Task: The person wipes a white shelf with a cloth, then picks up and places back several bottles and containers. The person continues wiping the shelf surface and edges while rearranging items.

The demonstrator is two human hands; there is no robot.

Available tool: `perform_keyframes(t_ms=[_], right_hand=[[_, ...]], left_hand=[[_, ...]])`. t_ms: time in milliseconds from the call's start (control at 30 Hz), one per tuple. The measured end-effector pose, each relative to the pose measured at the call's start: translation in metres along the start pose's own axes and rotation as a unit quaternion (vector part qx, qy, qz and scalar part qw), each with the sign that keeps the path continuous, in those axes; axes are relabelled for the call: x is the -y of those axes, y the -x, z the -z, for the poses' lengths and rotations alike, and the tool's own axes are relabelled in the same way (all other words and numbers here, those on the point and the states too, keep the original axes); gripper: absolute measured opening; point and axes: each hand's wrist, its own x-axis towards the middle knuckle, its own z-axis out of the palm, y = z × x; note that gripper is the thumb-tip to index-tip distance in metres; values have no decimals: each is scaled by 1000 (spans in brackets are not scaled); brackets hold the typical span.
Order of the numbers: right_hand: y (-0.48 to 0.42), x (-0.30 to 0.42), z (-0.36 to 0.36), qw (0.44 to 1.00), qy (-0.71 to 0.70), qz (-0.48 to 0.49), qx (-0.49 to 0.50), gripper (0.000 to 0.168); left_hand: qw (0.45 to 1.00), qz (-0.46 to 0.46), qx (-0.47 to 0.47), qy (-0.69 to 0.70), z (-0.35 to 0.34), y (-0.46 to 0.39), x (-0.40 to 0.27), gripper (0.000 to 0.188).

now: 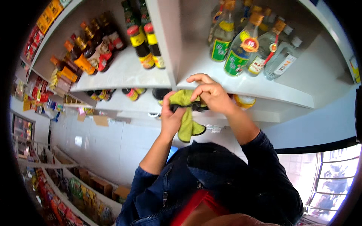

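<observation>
Before my chest, in front of the shelf edge, a yellow-green cloth with dark edging (pixel 186 124) hangs from my left hand (pixel 171 115). The left fingers and thumb close on the cloth and on a dark object partly wrapped in it; its kind cannot be told. My right hand (pixel 212 94) is at the cloth's upper right side, index finger raised and the other fingers curled by the dark object. Whether the right fingers grip it is not clear. Above the right hand, clear glass bottles with green labels (pixel 236 60) stand on the white shelf (pixel 195 76).
Left of the upright divider (pixel 164 36) stand dark sauce bottles with red caps (pixel 144 50) and brown bottles with orange labels (pixel 82 60). A lower shelf (pixel 113 106) holds jars, one with a yellow lid (pixel 244 101). Racks of packaged goods (pixel 82 195) stand at lower left, across a tiled floor (pixel 104 144).
</observation>
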Motion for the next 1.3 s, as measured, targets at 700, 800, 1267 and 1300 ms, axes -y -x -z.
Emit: perform_keyframes(t_ms=[700, 800, 1267, 1300], right_hand=[[25, 41, -2, 992, 32, -92, -83, 37], [13, 42, 7, 977, 13, -103, -188, 37], [-65, -58, 0, 800, 589, -100, -67, 29], [-78, -61, -2, 793, 596, -117, -52, 25]], left_hand=[[879, -384, 151, -239, -31, 10, -8, 61], [890, -372, 123, -232, -20, 11, -3, 61], [922, -262, 139, -248, 3, 4, 17, 39], [925, -257, 137, -246, 6, 4, 17, 38]])
